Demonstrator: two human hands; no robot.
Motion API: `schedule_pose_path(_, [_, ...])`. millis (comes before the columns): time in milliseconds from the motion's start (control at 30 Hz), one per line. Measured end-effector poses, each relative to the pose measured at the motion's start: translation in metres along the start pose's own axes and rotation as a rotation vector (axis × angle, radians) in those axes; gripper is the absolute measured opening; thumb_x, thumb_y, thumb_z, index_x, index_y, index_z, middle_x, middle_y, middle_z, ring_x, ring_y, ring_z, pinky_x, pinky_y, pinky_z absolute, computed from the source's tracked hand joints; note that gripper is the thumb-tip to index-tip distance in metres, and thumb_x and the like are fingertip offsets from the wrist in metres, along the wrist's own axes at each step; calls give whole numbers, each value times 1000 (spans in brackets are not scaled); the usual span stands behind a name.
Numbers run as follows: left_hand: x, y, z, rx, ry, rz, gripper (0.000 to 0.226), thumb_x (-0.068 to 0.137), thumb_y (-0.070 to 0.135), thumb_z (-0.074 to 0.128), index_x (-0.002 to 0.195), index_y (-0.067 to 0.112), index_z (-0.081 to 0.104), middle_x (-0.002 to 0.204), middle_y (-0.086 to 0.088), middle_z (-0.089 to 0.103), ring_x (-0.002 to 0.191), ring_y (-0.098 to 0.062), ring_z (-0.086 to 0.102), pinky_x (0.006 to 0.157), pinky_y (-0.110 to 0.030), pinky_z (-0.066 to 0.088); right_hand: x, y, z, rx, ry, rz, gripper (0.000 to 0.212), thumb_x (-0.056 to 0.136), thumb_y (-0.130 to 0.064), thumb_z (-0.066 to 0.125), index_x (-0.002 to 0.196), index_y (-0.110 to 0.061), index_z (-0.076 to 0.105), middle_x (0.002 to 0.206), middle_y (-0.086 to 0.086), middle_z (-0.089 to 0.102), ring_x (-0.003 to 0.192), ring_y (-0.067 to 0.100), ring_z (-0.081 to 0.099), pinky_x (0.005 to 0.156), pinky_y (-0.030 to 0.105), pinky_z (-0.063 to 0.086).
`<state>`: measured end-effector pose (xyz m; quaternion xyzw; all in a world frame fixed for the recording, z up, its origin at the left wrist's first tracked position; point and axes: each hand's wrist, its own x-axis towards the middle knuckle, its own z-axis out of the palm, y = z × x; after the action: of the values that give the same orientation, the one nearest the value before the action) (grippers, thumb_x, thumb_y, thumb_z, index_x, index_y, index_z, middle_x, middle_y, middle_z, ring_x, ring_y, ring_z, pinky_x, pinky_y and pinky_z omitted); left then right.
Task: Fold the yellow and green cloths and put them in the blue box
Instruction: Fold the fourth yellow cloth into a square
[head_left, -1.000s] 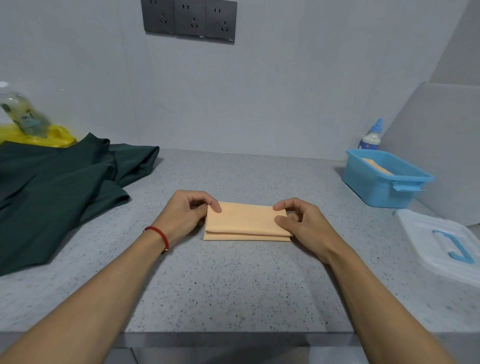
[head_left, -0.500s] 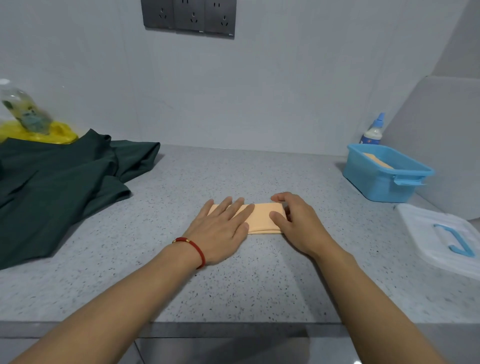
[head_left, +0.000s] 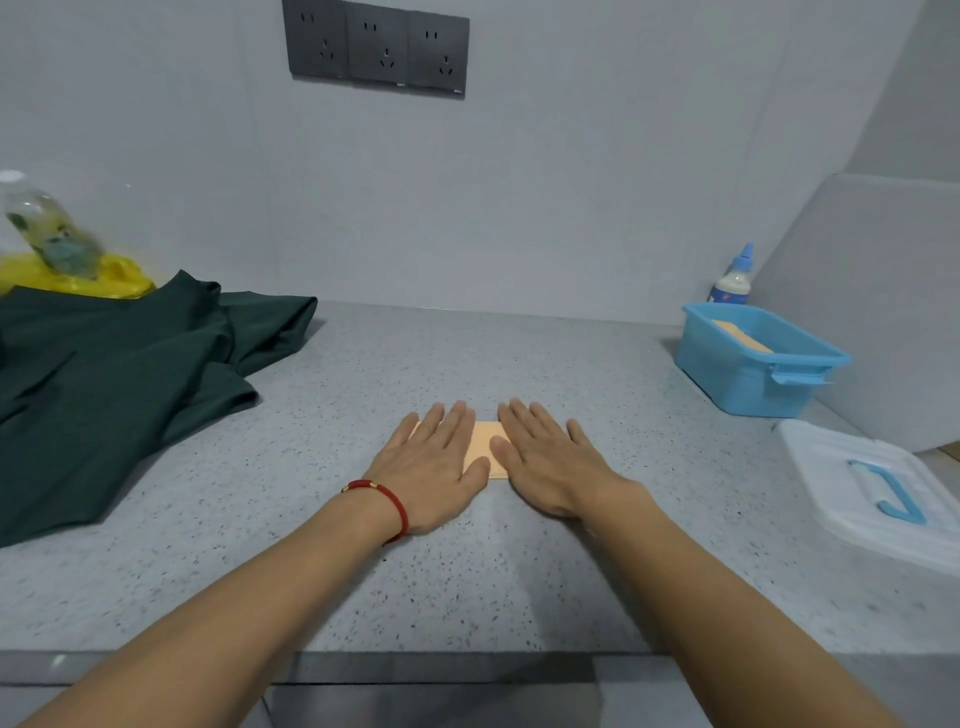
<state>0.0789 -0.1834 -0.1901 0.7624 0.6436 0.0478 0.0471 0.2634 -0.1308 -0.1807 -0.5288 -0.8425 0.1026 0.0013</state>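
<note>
Bottle (head_left: 49, 228): far left against the wall, tilted, resting on a yellow bag (head_left: 78, 278).
Green cloth (head_left: 104, 384): lies rumpled and unfolded on the left of the counter (head_left: 363, 571), one edge just in front of the yellow bag, well apart from my hands.
Left hand (head_left: 434, 465): flat, palm down, fingers straight and spread, pressing on the left part of the yellow cloth; a red cord (head_left: 387, 501) circles my wrist.
Yellow cloth (head_left: 485, 447): folded small, mid-counter, lying flat under both my palms; only a strip shows between them.
Right hand (head_left: 545, 462): also flat with fingers stretched out, pressing the right part of the cloth, thumb near my left thumb. Neither hand grasps anything.
Sockets (head_left: 376, 47): three dark ones on the wall above.
Blue box (head_left: 753, 384): right rear of the counter, lidless, a folded yellowish piece inside.
Glue bottle (head_left: 732, 278): just behind the box.
White lid (head_left: 831, 467): lies on the counter in front of the box, blue handle up.
</note>
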Motion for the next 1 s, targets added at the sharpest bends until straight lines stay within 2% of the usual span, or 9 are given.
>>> schedule_pose_path(267, [-9,-20,-18,-71,-131,-114,58,108,43,5,159,25,-15,167,8,-20,154,-11,-16,125,-43,-10,-16,41,-4,59,23,103,59,107,-52,3,163,-35,-3,169,-16,-9,156,16,-13,125,50,-10])
schedule_pose_path(367, [-8,-35,-39,-163,-254,-86,58,111,41,16,161,28,-10,168,9,-16,155,-14,-12,126,-42,-8,-17,41,-2,97,70,86,58,107,-54,7,162,-36,6,170,-15,-2,157,16,-7,126,51,-8])
schedule_pose_path(433, [-8,-44,-52,-281,-296,-107,61,110,40,31,163,27,3,169,7,1,156,-16,4,126,-40,3,-18,42,-2,120,109,71,57,107,-54,12,161,-35,13,170,-14,6,157,16,-2,126,51,-5])
schedule_pose_path(467, [-9,-45,-56,-329,-280,-119,58,109,38,38,161,23,17,166,5,20,151,-19,22,123,-41,16,-19,43,-3,136,139,66,56,107,-53,16,159,-34,19,169,-12,14,157,17,3,125,52,-4])
schedule_pose_path(533, [-11,-41,-57,-359,-201,-130,37,106,34,49,139,19,41,134,1,54,120,-22,52,96,-36,42,-22,42,-4,210,213,66,49,105,-49,30,150,-30,35,152,-6,42,151,21,25,125,51,3])
schedule_pose_path(600, [-11,-34,-55,-360,-120,-157,28,104,28,54,128,21,43,115,0,56,102,-17,56,79,-30,42,-26,41,-6,308,270,63,38,101,-46,45,134,-27,48,127,-8,54,128,17,47,124,52,12])
schedule_pose_path(733, [-16,-29,-52,-398,1,-131,34,99,18,62,121,24,38,109,0,54,89,-10,52,68,-23,41,-38,43,-11,492,322,22,33,91,-41,68,118,-28,54,117,-8,59,112,16,53,109,48,41])
schedule_pose_path(900, [-24,-28,-47,-514,99,-103,42,91,13,71,106,34,38,102,-5,59,88,-20,60,70,-30,53,-47,44,-13,638,391,-53,32,89,-29,75,109,-33,51,96,-9,64,96,14,60,96,47,49])
schedule_pose_path(1000, [-27,-28,-46,-687,118,-108,53,86,9,75,108,39,37,95,-13,62,74,-17,59,67,-30,56,-48,46,-12,754,426,-59,34,90,-24,76,111,-35,52,85,-6,66,84,12,62,87,41,53])
